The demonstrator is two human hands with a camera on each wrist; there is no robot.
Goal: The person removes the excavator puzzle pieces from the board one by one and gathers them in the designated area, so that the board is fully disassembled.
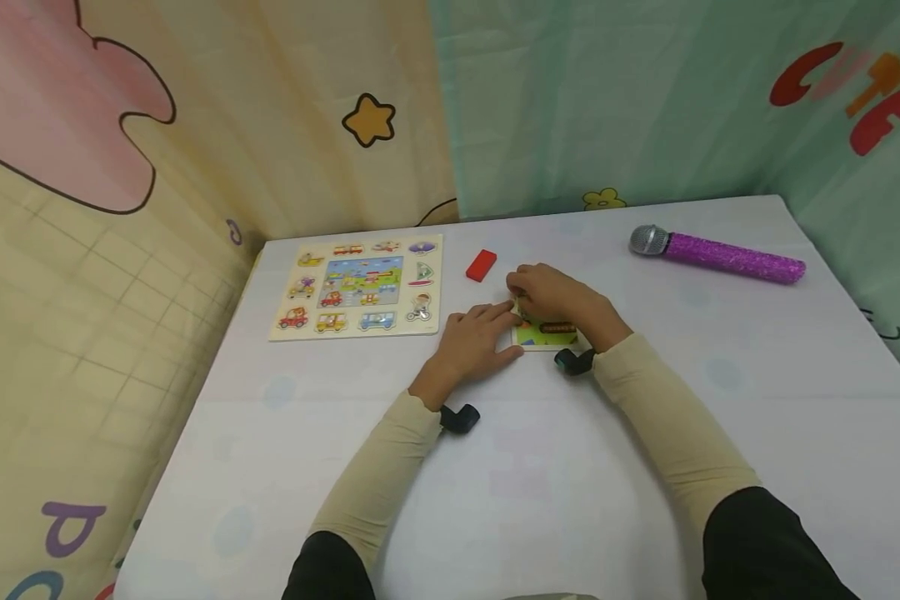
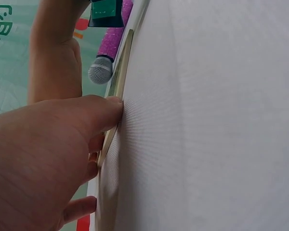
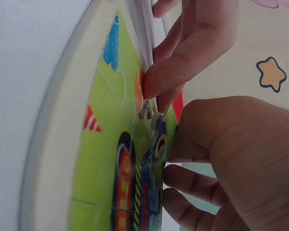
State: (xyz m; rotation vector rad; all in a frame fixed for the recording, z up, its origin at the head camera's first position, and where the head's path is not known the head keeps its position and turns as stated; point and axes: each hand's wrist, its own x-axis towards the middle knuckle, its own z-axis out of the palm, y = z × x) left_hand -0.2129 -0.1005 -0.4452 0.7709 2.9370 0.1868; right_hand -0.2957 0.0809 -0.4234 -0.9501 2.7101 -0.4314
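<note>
A small jigsaw puzzle [image 1: 528,336] with a green picture lies on the table in front of the hands. My right hand [image 1: 558,296] pinches a puzzle piece [image 3: 170,120] at the puzzle's far left part, the piece tilted up from the picture. Beside the left edge, my left hand [image 1: 471,340] lies palm down with fingers extended. Its thumb [image 2: 108,113] rests against the pale edge of the board, and a fingertip [image 3: 154,84] touches the picture near the raised piece. Much of the puzzle's far side is hidden under the right hand.
A red block [image 1: 482,265] lies just beyond the hands. To the left is a larger wooden vehicle puzzle board [image 1: 429,321]. A microphone with a glittery purple handle [image 1: 735,257] lies at the back right. Printed curtains [image 1: 570,100] border the white table [image 1: 540,467].
</note>
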